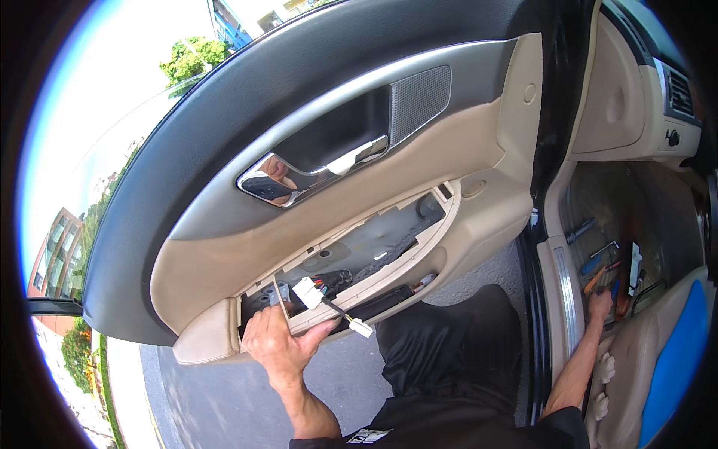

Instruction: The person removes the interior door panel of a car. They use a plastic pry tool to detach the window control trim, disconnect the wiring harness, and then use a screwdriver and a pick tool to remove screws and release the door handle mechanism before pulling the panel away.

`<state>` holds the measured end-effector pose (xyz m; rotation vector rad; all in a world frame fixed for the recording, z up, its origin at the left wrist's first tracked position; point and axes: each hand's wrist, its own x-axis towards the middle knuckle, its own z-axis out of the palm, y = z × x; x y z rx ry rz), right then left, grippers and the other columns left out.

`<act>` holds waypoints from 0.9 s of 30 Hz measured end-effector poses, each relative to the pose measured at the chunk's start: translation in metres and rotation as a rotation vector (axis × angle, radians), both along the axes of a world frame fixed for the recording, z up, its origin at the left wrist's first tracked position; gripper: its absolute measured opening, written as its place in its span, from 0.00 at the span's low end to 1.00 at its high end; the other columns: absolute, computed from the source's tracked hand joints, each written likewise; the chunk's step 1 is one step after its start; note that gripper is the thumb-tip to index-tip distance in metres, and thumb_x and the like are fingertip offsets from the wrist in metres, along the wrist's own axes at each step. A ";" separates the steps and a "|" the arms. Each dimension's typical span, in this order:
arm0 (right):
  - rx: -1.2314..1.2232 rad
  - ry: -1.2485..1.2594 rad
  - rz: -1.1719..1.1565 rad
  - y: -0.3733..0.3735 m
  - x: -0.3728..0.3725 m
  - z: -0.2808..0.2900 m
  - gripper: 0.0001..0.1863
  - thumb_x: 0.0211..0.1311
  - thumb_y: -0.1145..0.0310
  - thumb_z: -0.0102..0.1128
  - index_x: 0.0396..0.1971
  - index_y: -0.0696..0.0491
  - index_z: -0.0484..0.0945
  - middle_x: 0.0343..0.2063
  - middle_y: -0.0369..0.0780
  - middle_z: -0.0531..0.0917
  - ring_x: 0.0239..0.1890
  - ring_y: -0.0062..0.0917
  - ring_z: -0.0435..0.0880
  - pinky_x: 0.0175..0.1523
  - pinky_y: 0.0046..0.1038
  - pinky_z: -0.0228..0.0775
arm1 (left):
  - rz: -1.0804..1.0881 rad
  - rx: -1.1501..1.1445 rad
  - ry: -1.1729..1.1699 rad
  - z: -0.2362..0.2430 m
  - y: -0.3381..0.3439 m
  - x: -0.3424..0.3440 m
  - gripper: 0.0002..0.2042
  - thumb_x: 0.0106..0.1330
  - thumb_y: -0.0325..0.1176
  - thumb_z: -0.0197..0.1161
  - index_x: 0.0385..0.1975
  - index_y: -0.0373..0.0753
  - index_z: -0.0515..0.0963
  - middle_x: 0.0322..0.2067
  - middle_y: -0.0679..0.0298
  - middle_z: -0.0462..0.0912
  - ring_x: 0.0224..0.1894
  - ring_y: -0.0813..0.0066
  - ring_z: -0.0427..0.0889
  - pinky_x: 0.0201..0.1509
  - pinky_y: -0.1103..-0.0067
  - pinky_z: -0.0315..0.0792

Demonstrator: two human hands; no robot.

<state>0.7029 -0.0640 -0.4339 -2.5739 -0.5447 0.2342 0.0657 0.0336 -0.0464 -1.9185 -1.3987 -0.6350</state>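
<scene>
My left hand (280,344) is closed round the beige edge of the door panel (404,295), at the near end of a long opening. White connectors (307,292) on coloured wires hang out of this opening, just beside my thumb. A smaller white plug (360,327) dangles below on a short dark lead. Far to the right, my right hand (599,304) reaches down to the car's floor among several hand tools. An orange-handled tool (594,281) and a blue-handled one (592,264) lie right by it. Its fingers are mostly hidden, so any hold is unclear.
The car door stands wide open, its chrome inner handle (280,182) above the opening. A metal sill plate (566,288) borders the footwell. The beige seat (658,329) with a blue cover (677,367) is at right. Grey pavement (217,393) lies below the door.
</scene>
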 end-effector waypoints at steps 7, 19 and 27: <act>-0.122 0.050 0.014 -0.002 0.008 -0.006 0.21 0.58 0.68 0.64 0.53 0.58 0.81 0.52 0.56 0.84 0.58 0.54 0.80 0.62 0.46 0.72 | 0.005 0.031 0.022 -0.004 0.003 -0.002 0.40 0.42 0.79 0.69 0.18 0.38 0.72 0.15 0.64 0.68 0.17 0.62 0.69 0.23 0.69 0.62; -0.140 0.042 0.072 0.009 -0.016 0.024 0.20 0.59 0.69 0.61 0.52 0.58 0.82 0.51 0.56 0.84 0.58 0.54 0.80 0.63 0.47 0.72 | -0.283 0.288 -0.391 0.028 -0.021 0.021 0.21 0.67 0.48 0.68 0.37 0.30 0.84 0.28 0.53 0.82 0.28 0.61 0.80 0.33 0.72 0.73; -0.096 0.108 0.081 0.003 0.000 0.010 0.20 0.62 0.61 0.63 0.50 0.56 0.86 0.49 0.54 0.86 0.56 0.51 0.82 0.61 0.44 0.74 | -0.282 -0.121 0.157 0.110 0.036 0.158 0.39 0.57 0.43 0.78 0.67 0.31 0.72 0.61 0.42 0.75 0.46 0.54 0.87 0.42 0.72 0.84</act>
